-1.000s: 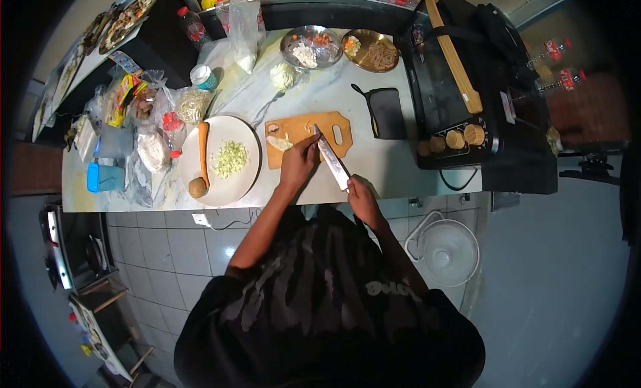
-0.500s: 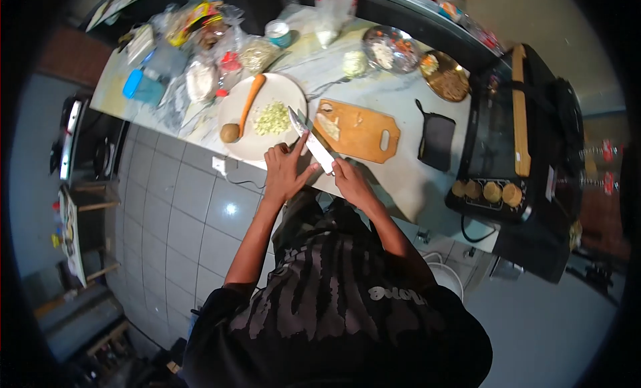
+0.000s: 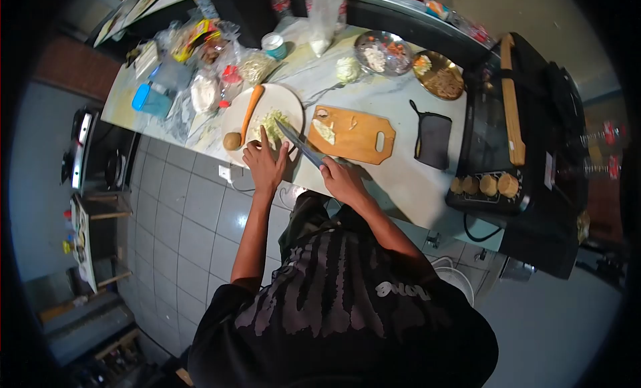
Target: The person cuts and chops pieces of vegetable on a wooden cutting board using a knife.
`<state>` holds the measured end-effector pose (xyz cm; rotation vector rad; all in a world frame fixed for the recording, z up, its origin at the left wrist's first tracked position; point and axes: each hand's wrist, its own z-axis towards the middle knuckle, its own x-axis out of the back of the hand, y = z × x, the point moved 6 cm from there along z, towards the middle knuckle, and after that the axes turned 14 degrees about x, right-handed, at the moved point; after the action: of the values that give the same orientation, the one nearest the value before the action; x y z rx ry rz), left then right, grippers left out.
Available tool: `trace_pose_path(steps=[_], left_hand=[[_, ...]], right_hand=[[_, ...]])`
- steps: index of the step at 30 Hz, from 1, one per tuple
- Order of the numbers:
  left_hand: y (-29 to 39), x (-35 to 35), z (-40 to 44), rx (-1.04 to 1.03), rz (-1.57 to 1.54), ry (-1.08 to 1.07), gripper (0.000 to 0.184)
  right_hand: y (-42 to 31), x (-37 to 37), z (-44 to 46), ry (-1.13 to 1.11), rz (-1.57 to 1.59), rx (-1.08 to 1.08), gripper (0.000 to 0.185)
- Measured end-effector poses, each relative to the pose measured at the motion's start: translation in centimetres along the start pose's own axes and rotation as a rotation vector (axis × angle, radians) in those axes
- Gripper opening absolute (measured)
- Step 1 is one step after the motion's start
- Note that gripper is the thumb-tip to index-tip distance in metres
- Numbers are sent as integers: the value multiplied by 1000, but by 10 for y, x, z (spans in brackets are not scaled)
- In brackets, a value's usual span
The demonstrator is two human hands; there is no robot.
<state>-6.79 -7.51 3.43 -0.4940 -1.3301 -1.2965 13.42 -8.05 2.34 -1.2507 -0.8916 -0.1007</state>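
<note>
My right hand [image 3: 343, 180] is closed around the handle of a knife [image 3: 298, 142]. Its blade slants up and left, the tip at the right side of a pile of finely chopped pale green vegetable [image 3: 272, 120]. That pile lies on a large white plate [image 3: 292, 101]. Over the plate's near edge is my left hand [image 3: 265, 166], fingers apart, the index finger stretched to the pile. A carrot [image 3: 251, 106] and a round brown potato-like vegetable [image 3: 232, 141] share the plate. To the right, a wooden cutting board [image 3: 360, 147] bears pale cut pieces [image 3: 325, 131].
Behind stand a cabbage piece [image 3: 347, 70], a metal bowl of food [image 3: 382, 53] and a brass-coloured bowl [image 3: 439, 75]. A black pouch [image 3: 434, 139] lies near a black oven [image 3: 487, 127] at right. Plastic bags [image 3: 204, 94] and a blue-lidded container [image 3: 149, 99] crowd the left.
My left hand has left the side of the blade and moved onto the plate, index finger at the pile. The knife has turned from its bright face showing, its tip now over the pile.
</note>
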Motion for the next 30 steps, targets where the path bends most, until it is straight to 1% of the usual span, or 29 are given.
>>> trace_pose_path(steps=[1, 2, 3, 5, 6, 7, 8, 9, 11, 12, 13, 15, 16, 17, 19, 20, 21, 22, 23, 24, 25, 27, 28, 30], left_hand=[[5, 3, 4, 56, -82, 16, 73], [20, 1, 7, -12, -177, -2, 65], [41, 1, 6, -91, -238, 11, 53], [79, -13, 6, -230, -273, -81, 43], [99, -20, 6, -267, -276, -82, 43], [117, -28, 6, -302, -278, -83, 42], [129, -41, 7, -285, -229, -135, 40], [136, -49, 10, -290, -240, -136, 40], [151, -71, 10, -339, -131, -196, 37], [153, -77, 11, -329, -167, -212, 31], [155, -83, 11, -336, -172, -217, 31], [156, -90, 16, -351, -236, -232, 25], [158, -91, 17, -426, -211, -229, 22], [159, -92, 15, -435, -210, -234, 22], [161, -85, 17, -297, -455, -376, 15], [159, -87, 15, -213, -531, -550, 15], [158, -88, 12, -224, -522, -565, 15], [149, -98, 8, 24, -875, -816, 16], [143, -108, -1, 300, -1221, -1052, 17], [144, -97, -7, 393, -1234, -1118, 18], [143, -89, -10, 396, -1230, -1118, 18], [137, -78, -24, 532, -1294, -1217, 17], [135, -71, -29, 540, -1290, -1215, 17], [130, -58, -39, 517, -1282, -1203, 17]], right_hand=[[-1, 14, -9, 78, 40, -25, 31], [0, 27, -19, 150, 79, -47, 33], [10, 30, -27, 160, 71, -53, 33], [45, 39, -50, 458, 196, -60, 36], [67, 41, -60, 511, 205, -108, 37], [70, 52, -72, 505, 216, -202, 37], [77, 59, -83, 527, 215, -238, 38], [87, 63, -94, 550, 214, -274, 39], [103, 66, -116, 578, 210, -283, 39], [107, 67, -124, 600, 220, -289, 40], [110, 65, -134, 606, 217, -294, 40], [118, 59, -153, 633, 188, -366, 41], [120, 53, -160, 640, 190, -374, 41], [122, 47, -164, 683, 256, -346, 39], [110, 51, -164, 738, 325, -319, 36], [106, 49, -163, 720, 472, -324, 33], [100, 44, -162, 706, 625, -332, 31], [100, 43, -158, 709, 628, -339, 31], [96, 48, -151, 717, 541, -286, 26], [93, 52, -143, 723, 453, -230, 24], [89, 56, -134, 722, 458, -233, 24], [71, 71, -117, 692, 279, -167, 23], [62, 76, -107, 687, 285, -171, 23], [40, 86, -83, 734, 414, -6, 29]])
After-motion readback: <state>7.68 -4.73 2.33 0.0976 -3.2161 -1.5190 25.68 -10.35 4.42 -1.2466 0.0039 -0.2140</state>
